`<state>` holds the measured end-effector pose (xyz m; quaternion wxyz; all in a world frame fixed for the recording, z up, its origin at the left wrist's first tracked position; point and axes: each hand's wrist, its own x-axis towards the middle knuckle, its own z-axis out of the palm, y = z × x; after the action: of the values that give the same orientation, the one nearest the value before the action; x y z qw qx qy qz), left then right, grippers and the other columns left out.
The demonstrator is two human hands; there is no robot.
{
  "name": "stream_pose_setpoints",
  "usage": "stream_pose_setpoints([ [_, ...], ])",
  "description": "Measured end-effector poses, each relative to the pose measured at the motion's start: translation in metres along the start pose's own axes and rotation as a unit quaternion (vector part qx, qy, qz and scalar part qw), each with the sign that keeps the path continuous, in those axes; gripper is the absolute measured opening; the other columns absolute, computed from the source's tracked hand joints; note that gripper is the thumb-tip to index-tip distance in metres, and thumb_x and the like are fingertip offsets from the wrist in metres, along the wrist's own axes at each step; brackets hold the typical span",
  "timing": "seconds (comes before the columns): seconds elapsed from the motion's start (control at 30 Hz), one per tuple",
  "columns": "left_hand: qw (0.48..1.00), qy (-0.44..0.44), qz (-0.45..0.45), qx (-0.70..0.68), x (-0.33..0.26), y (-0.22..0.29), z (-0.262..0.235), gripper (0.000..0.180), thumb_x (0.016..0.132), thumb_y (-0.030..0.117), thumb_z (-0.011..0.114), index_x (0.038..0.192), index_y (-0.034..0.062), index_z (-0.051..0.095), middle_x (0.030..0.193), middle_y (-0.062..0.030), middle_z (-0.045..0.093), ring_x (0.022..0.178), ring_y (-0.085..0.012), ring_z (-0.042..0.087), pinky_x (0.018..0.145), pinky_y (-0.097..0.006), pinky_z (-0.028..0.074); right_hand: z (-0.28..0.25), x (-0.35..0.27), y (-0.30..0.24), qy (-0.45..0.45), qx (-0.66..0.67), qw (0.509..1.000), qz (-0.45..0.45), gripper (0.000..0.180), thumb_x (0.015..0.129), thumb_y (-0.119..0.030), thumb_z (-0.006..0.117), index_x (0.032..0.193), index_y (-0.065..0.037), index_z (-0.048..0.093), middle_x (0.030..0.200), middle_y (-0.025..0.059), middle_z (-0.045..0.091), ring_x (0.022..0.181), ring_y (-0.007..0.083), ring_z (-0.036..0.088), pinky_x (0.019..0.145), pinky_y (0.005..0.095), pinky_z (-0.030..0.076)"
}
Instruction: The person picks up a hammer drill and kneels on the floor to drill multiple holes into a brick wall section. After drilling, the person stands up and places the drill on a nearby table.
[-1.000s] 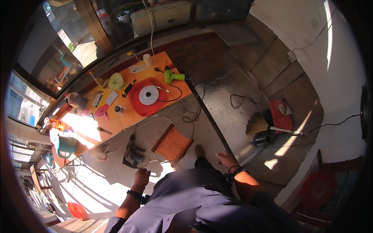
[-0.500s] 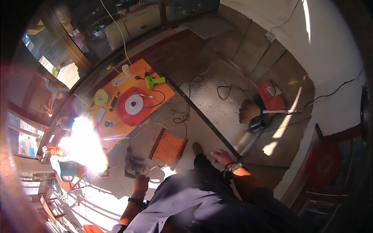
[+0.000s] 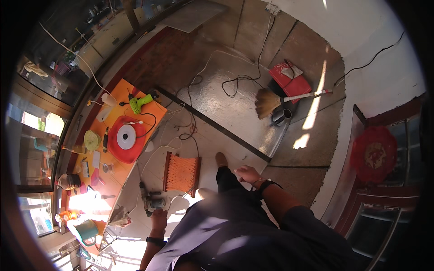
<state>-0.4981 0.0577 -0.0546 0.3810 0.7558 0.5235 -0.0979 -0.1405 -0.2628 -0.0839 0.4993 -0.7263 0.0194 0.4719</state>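
Observation:
My left hand [image 3: 158, 219] is closed at the handle end of a dark grey corded power drill [image 3: 152, 202], low over the pale floor. A light cord runs from beside this hand toward the stool. My right hand [image 3: 248, 174] is held in front of my body with its fingers loosely curled in, and nothing shows in them. Between the hands and a little farther off stands a low stool [image 3: 181, 173] with an orange woven seat. My shoe [image 3: 220, 159] shows just beyond my right hand.
At left, an orange-topped table [image 3: 158, 109] bears a green cordless drill [image 3: 140, 103], a red tray [image 3: 116, 143] with a white lid [image 3: 126, 137], and a teal jug [image 3: 86, 231]. Cords [image 3: 193, 131] trail over the floor. A brush [image 3: 267, 102] and red bag [image 3: 289, 77] lie at right.
My view has turned, so the table and stool sit farther left and the sun glare has shrunk. My left hand stays at the power drill; my right hand has shifted slightly.

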Motion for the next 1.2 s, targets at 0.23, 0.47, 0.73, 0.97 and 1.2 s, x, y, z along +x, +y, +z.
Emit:
stream_pose_setpoints([
  [0.23, 0.996, -0.054, 0.008, 0.076, 0.066, 0.128, 0.035, 0.038, 0.076, 0.027, 0.065, 0.101, -0.0027, 0.066, 0.095, -0.0205, 0.068, 0.094, -0.0305, 0.065, 0.082, -0.037, 0.049, -0.095, 0.102, -0.038, -0.033, -0.094, 0.995, -0.005, 0.034, 0.087, -0.035, 0.066, 0.089, -0.003, 0.057, 0.075, 0.0022, 0.059, 0.058, 0.0124, 0.062, 0.051, 0.0238, 0.047],
  [0.47, 0.992, -0.091, -0.067, 0.057, 0.141, 0.259, 0.095, 0.04, 0.077, 0.027, 0.065, 0.102, -0.0033, 0.066, 0.099, -0.0207, 0.067, 0.097, -0.0321, 0.064, 0.086, -0.037, 0.048, -0.202, 0.195, -0.059, -0.022, -0.176, 0.97, -0.166, 0.032, 0.087, -0.036, 0.065, 0.087, -0.004, 0.057, 0.074, 0.0013, 0.057, 0.06, 0.0123, 0.063, 0.053, 0.0244, 0.048],
  [0.73, 0.994, -0.087, -0.065, -0.007, 0.195, 0.319, 0.141, 0.035, 0.077, 0.026, 0.066, 0.096, -0.0027, 0.065, 0.094, -0.0183, 0.067, 0.093, -0.0291, 0.064, 0.083, -0.036, 0.048, -0.273, 0.253, -0.075, -0.017, -0.159, 0.976, -0.148, 0.032, 0.087, -0.035, 0.065, 0.093, -0.004, 0.061, 0.077, 0.0021, 0.059, 0.063, 0.0131, 0.063, 0.055, 0.0252, 0.049],
  [0.97, 0.994, -0.071, -0.078, 0.007, 0.211, 0.369, 0.112, 0.037, 0.077, 0.025, 0.066, 0.1, -0.0028, 0.064, 0.095, -0.0188, 0.067, 0.092, -0.0282, 0.065, 0.082, -0.035, 0.049, -0.251, 0.254, -0.133, 0.002, -0.076, 0.997, -0.004, 0.035, 0.087, -0.035, 0.064, 0.1, -0.002, 0.061, 0.084, 0.0036, 0.06, 0.066, 0.0137, 0.063, 0.06, 0.0259, 0.051],
  [1.2, 0.996, -0.064, -0.043, 0.034, 0.254, 0.381, 0.028, 0.04, 0.076, 0.027, 0.065, 0.105, -0.0014, 0.064, 0.097, -0.0197, 0.068, 0.095, -0.0296, 0.065, 0.085, -0.035, 0.049, -0.188, 0.258, -0.16, -0.008, -0.098, 0.992, -0.082, 0.038, 0.087, -0.037, 0.064, 0.104, -0.003, 0.061, 0.089, 0.0044, 0.059, 0.069, 0.0137, 0.062, 0.063, 0.0267, 0.051],
])
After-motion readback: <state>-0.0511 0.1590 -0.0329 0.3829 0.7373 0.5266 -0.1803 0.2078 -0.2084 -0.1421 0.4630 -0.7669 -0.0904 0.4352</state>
